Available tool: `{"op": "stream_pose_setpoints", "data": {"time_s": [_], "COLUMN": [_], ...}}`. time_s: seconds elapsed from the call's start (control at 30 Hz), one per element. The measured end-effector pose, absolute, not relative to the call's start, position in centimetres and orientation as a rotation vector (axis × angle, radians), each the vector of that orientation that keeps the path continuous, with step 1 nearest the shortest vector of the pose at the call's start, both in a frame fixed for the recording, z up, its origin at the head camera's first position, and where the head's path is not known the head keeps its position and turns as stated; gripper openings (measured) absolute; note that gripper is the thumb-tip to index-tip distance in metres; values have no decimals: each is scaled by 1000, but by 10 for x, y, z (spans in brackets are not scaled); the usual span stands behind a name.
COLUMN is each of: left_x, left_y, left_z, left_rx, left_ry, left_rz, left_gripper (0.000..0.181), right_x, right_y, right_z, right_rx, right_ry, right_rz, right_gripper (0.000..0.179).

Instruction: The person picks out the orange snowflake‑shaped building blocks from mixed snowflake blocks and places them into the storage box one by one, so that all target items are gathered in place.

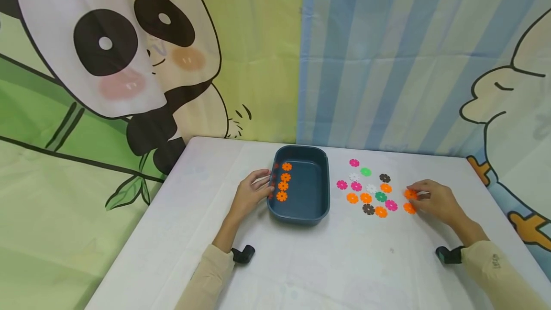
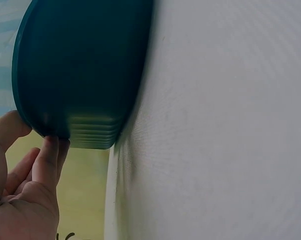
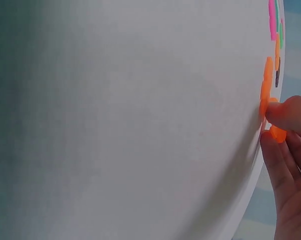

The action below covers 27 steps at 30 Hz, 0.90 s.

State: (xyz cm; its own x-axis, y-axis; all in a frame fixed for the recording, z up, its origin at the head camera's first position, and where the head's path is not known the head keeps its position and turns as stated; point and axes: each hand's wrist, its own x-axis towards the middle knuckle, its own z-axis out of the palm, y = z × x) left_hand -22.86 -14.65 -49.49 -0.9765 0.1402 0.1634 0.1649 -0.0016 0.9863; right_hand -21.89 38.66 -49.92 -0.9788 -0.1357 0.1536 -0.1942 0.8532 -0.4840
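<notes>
Presently, I'd call this the pick-up step: right hand (image 1: 438,201) pinches an orange disc (image 1: 410,194) right of the loose discs (image 1: 371,188); left hand (image 1: 248,195), thumb and fingers apart, touches the tray (image 1: 307,188). Next probably needs carrying leftward, over the wall.

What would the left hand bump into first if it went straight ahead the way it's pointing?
The dark blue tray: the left hand appears to touch its side, so there seems to be no gap ahead.
</notes>
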Motion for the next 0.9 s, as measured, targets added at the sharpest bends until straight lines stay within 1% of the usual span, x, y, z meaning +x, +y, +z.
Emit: {"op": "stream_pose_setpoints", "data": {"time_s": [0.33,0.5,0.73,0.9], "left_x": [-230,-230,-231,-231], "left_y": [-148,-147,-147,-146], "left_z": [-494,-493,-495,-496], "left_rx": [-371,-341,-336,-321], "left_ry": [-2210,-2228,-2211,-2217], "left_rz": [-2212,-2190,-2176,-2179], "left_gripper": [59,57,52,52], "right_x": [-220,-218,-217,-216], "right_y": [389,392,393,395], "right_z": [-492,-490,-489,-492], "right_rx": [255,229,309,300], "right_ry": [-3023,-3057,-2965,-2975], "right_rz": [742,766,733,730], "right_gripper": [43,47,43,41]}}
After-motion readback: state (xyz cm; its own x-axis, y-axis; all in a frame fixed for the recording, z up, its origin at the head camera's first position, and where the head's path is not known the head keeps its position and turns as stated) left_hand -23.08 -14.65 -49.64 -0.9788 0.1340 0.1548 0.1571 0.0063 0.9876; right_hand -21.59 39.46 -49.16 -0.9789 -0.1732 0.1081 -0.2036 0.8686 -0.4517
